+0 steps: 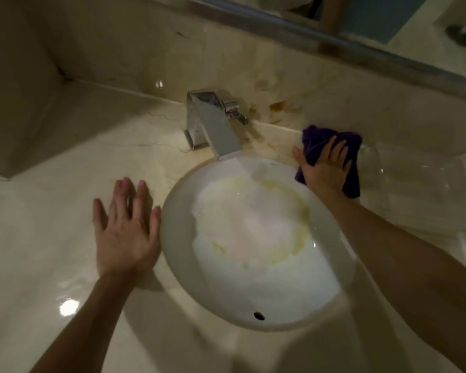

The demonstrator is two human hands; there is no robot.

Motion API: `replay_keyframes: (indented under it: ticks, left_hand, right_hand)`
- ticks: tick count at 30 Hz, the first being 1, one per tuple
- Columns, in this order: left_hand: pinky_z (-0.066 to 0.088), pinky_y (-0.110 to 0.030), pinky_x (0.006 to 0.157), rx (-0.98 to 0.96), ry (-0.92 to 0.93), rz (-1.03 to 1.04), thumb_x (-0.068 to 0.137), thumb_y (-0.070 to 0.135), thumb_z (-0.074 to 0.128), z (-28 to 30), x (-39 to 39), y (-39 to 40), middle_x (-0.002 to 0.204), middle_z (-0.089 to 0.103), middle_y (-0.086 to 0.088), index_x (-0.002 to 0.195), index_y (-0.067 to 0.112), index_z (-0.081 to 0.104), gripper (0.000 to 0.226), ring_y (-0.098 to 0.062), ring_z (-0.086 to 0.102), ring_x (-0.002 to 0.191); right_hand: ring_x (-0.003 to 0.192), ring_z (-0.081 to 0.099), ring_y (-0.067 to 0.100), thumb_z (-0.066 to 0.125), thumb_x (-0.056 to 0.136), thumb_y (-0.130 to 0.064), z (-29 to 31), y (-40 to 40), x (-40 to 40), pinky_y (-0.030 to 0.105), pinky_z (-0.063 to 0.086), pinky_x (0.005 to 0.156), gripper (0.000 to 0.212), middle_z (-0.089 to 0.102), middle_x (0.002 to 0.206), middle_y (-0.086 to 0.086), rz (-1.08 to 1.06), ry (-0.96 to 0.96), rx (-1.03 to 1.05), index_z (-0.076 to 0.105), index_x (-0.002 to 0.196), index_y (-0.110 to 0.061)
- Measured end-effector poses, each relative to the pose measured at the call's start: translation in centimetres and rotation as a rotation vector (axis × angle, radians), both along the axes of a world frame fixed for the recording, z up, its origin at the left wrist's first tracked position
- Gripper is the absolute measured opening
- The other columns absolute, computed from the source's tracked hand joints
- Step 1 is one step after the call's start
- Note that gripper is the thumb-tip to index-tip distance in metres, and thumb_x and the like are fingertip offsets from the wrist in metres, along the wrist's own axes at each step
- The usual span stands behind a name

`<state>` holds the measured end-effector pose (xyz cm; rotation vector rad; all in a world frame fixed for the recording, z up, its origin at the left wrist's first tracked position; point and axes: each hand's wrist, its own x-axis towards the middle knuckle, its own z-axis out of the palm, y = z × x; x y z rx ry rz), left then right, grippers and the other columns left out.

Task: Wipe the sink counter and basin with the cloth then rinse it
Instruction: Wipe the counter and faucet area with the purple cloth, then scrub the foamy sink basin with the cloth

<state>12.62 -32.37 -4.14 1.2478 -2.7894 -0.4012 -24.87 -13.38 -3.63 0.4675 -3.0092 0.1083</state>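
You are at a glossy beige marble counter [51, 238] with a white oval basin [178, 267] sunk into it, a square chrome tap [213, 125] behind, and a mirror [414, 28] above the stained backsplash. Your right hand [324, 170] presses flat, fingers spread, on the purple cloth [315, 138] just right of the tap; its long side runs from the wall toward you. Your left hand [125, 232] lies flat and released beside the basin's left rim.
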Motion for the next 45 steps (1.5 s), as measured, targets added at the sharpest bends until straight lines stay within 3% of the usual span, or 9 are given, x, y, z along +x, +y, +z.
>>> replay_keyframes:
  ticks: [4,9,14,19,29,35,40,43,45]
  left_hand:
    - [-0.005,-0.05,0.125,0.013,0.011,-0.008,0.103,0.055,0.008,0.2,0.1,0.0,0.169,-0.003,-0.004,0.161,0.026,0.003,0.065,-0.012,-0.015,0.154]
    - [-0.007,-0.047,0.125,0.055,0.04,-0.032,0.1,0.06,0.005,0.5,0.5,-0.3,0.169,-0.004,-0.001,0.161,0.029,0.0,0.068,-0.009,-0.016,0.154]
    - [-0.002,-0.051,0.125,0.034,0.035,-0.02,0.101,0.06,0.009,0.2,0.5,-0.2,0.17,0.003,-0.004,0.161,0.029,0.002,0.068,-0.011,-0.011,0.155]
    - [-0.003,-0.05,0.125,0.018,0.034,0.003,0.101,0.058,0.009,0.3,0.2,0.0,0.169,0.007,-0.007,0.161,0.026,0.008,0.068,-0.013,-0.007,0.156]
    - [0.0,-0.052,0.125,-0.006,0.034,-0.019,0.1,0.059,0.007,0.1,0.4,-0.3,0.169,0.008,-0.008,0.161,0.024,0.01,0.07,-0.015,-0.004,0.156]
    - [-0.003,-0.052,0.125,-0.016,0.012,-0.017,0.101,0.057,0.008,0.0,0.5,-0.2,0.169,0.003,-0.009,0.161,0.024,0.005,0.069,-0.016,-0.006,0.156]
    - [-0.001,-0.052,0.125,-0.027,0.009,-0.01,0.102,0.056,0.012,0.0,0.3,-0.1,0.169,0.005,-0.009,0.161,0.024,0.007,0.067,-0.016,-0.004,0.156]
    - [-0.001,-0.052,0.125,-0.015,0.021,-0.013,0.102,0.057,0.011,0.2,0.4,-0.1,0.169,0.005,-0.008,0.161,0.024,0.007,0.068,-0.016,-0.003,0.156]
    - [-0.001,-0.052,0.125,-0.008,0.023,-0.011,0.102,0.057,0.011,0.2,0.4,-0.2,0.169,0.005,-0.009,0.161,0.023,0.008,0.068,-0.016,-0.004,0.156]
  right_hand:
    - [0.149,0.029,0.036,0.019,0.094,-0.074,-1.1,-5.2,5.8,0.055,0.024,0.12,0.085,0.029,0.163,0.017,0.412,0.073,0.041,0.027,0.159,-0.019]
    - [0.154,0.021,0.023,0.019,0.094,-0.075,-0.7,-4.8,3.8,0.048,0.021,0.123,0.084,0.016,0.168,0.006,0.634,0.052,0.158,0.015,0.161,-0.026]
    - [0.15,0.032,0.028,0.021,0.089,-0.083,-0.2,4.6,-1.0,0.049,0.03,0.119,0.101,0.025,0.165,0.015,0.388,0.052,0.129,0.025,0.159,-0.011]
    - [0.151,0.026,0.036,0.026,0.077,-0.092,0.8,6.3,-1.6,0.047,0.019,0.124,0.123,0.021,0.163,0.026,0.297,-0.008,0.167,0.021,0.157,0.001]
    - [0.147,0.028,0.044,0.055,0.096,-0.049,0.0,13.4,-0.2,0.051,0.026,0.119,0.089,0.019,0.162,0.029,0.451,-0.017,0.298,0.015,0.158,0.0]
    - [0.149,0.026,0.038,0.01,0.104,-0.054,3.2,16.6,-0.9,0.051,0.027,0.12,0.071,0.027,0.162,0.021,1.054,-0.042,0.521,0.027,0.156,-0.009]
    - [0.119,0.066,0.027,0.031,0.098,-0.05,1.9,15.1,-2.0,0.041,0.042,0.106,0.057,0.07,0.127,0.006,1.485,0.005,0.94,0.074,0.121,-0.021]
    - [0.106,0.068,0.022,0.054,0.096,-0.052,-0.3,14.6,-1.0,0.035,0.046,0.09,0.033,0.071,0.123,-0.004,1.473,-0.196,1.166,0.076,0.114,-0.035]
    - [0.116,0.065,0.022,0.042,0.102,-0.057,-0.5,14.9,1.0,0.033,0.049,0.09,0.045,0.063,0.137,-0.002,1.334,-0.489,1.082,0.07,0.126,-0.032]
